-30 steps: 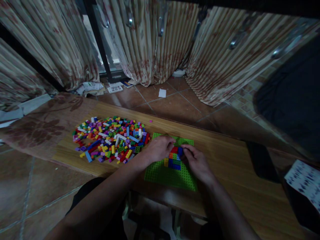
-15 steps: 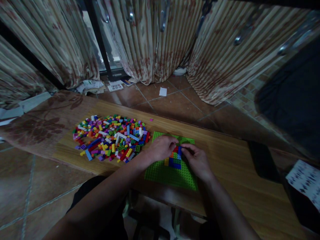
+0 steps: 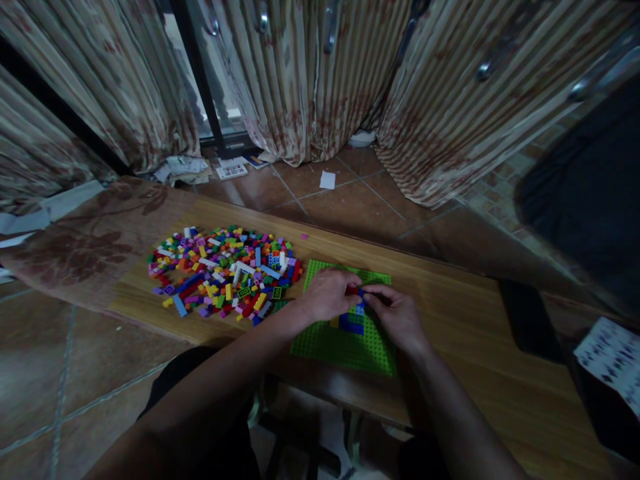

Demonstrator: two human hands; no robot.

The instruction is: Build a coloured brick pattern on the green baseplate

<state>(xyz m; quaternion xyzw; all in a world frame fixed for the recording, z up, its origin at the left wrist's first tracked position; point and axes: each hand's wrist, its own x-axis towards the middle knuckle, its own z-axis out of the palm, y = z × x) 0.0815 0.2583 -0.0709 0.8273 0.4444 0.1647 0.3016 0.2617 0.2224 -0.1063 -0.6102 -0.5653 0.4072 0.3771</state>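
Observation:
A green studded baseplate point(image 3: 345, 353) lies on the wooden table with a small patch of bricks built on it. My left hand point(image 3: 330, 292) is bent over the patch, its fingers closed at a red brick point(image 3: 353, 291) and partly hiding it. From the other side, my right hand point(image 3: 399, 317) pinches a dark blue brick point(image 3: 361, 293) at the patch's upper right. Nearer to me, a longer blue brick point(image 3: 351, 327) and a yellow brick point(image 3: 335, 322) sit on the plate. Several orange and light blue bricks in the patch are largely covered by my left hand.
A wide pile of loose coloured bricks point(image 3: 225, 273) spreads left of the plate. One pink brick point(image 3: 304, 237) lies apart near the far edge. A black flat object point(image 3: 530, 320) rests at the table's right end. A patterned cloth point(image 3: 85, 247) covers the left end.
My left fingers have come down over the patch, hiding more of its red and orange bricks. My right hand stays at the blue brick. The view has shifted slightly.

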